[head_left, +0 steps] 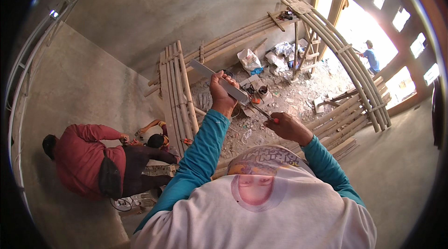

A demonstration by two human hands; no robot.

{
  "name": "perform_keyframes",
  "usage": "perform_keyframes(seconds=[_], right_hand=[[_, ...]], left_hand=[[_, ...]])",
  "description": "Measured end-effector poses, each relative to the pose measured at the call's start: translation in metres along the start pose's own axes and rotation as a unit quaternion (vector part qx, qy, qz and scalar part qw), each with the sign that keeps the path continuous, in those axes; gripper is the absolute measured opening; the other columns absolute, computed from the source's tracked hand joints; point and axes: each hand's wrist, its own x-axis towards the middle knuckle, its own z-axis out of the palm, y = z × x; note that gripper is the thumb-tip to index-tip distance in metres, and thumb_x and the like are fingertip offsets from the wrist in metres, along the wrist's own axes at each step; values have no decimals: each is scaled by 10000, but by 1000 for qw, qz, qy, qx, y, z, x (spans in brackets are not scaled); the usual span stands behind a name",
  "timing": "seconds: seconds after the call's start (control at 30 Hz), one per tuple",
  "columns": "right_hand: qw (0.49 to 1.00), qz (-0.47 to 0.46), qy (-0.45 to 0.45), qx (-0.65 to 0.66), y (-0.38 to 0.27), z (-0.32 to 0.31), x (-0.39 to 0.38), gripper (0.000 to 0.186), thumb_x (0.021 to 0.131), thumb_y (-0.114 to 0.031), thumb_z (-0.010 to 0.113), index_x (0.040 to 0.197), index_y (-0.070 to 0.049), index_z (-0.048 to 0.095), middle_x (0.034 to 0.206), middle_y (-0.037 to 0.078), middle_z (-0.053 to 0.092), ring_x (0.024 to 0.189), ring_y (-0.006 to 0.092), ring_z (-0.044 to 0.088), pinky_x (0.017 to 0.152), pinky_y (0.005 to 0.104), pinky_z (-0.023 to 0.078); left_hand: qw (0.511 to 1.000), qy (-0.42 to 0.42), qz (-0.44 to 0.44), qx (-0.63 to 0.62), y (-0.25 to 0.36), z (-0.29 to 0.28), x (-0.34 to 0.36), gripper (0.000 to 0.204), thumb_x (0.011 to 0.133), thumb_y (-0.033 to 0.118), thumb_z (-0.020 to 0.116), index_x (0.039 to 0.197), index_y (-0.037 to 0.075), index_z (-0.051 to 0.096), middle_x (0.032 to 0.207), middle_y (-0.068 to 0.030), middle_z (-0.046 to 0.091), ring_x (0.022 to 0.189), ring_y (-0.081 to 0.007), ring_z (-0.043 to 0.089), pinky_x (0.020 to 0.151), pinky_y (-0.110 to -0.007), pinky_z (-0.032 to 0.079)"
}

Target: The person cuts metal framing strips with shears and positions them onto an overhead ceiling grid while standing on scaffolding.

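My left hand [221, 95] is wrapped around a flat, pale grey strip, like a length of metal channel [239, 94], which slants across in front of me. One end sticks out beyond my fist to the upper left, the other points toward my right hand. Lower and to the right, my right hand [293, 128] grips a slim hand tool with a red handle [262, 110]. Its thin metal part reaches toward the near end of the strip. I cannot make out whether its tip touches the strip. The rest of the handle is hidden in my fingers.
Bamboo scaffolding [179, 92] runs along the left, the back and the right [347, 57]. Far below, rubble covers the floor [322, 95], with sacks [249, 61] and a bucket [263, 91]. A person in maroon [88, 160] bends at left beside another person. Someone in blue [372, 58] is outside the opening.
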Motion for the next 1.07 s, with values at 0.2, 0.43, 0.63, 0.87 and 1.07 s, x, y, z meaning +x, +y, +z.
perform_keyframes(seconds=[0.2,0.43,0.63,0.87,1.07], right_hand=[[1000,4,-19,-23,-15,-9,11,414,1000,-399,619,925,8,653,836,265,661,835,445,660,731,509,503],[999,10,-13,-32,-17,-4,19,423,1000,-406,607,923,6,667,827,273,673,802,455,670,718,529,513],[998,-30,13,-50,9,14,31,471,952,-459,673,853,1,690,782,253,679,759,442,679,694,512,534],[999,16,-3,-34,-21,4,20,523,911,-538,715,891,-17,735,782,233,689,747,413,681,703,488,544],[995,-57,-12,-78,-5,27,35,513,901,-551,721,984,-47,768,924,271,712,903,439,705,821,527,542]], left_hand=[[999,11,30,20,-1,12,-12,255,888,276,717,825,135,514,676,2,528,569,-143,543,554,-286,492],[998,10,61,27,1,17,-17,263,901,290,709,835,133,509,683,-6,517,575,-143,530,554,-292,483],[994,-13,-86,-64,4,-3,-17,303,909,318,718,830,108,514,697,-21,547,614,-139,582,594,-283,524],[983,72,-157,-64,3,-16,-23,313,1016,332,612,862,81,506,704,-49,546,629,-184,583,577,-328,534],[988,-26,-141,63,26,-29,-15,425,1030,510,567,1272,161,566,670,-47,580,607,-203,616,600,-381,553]])
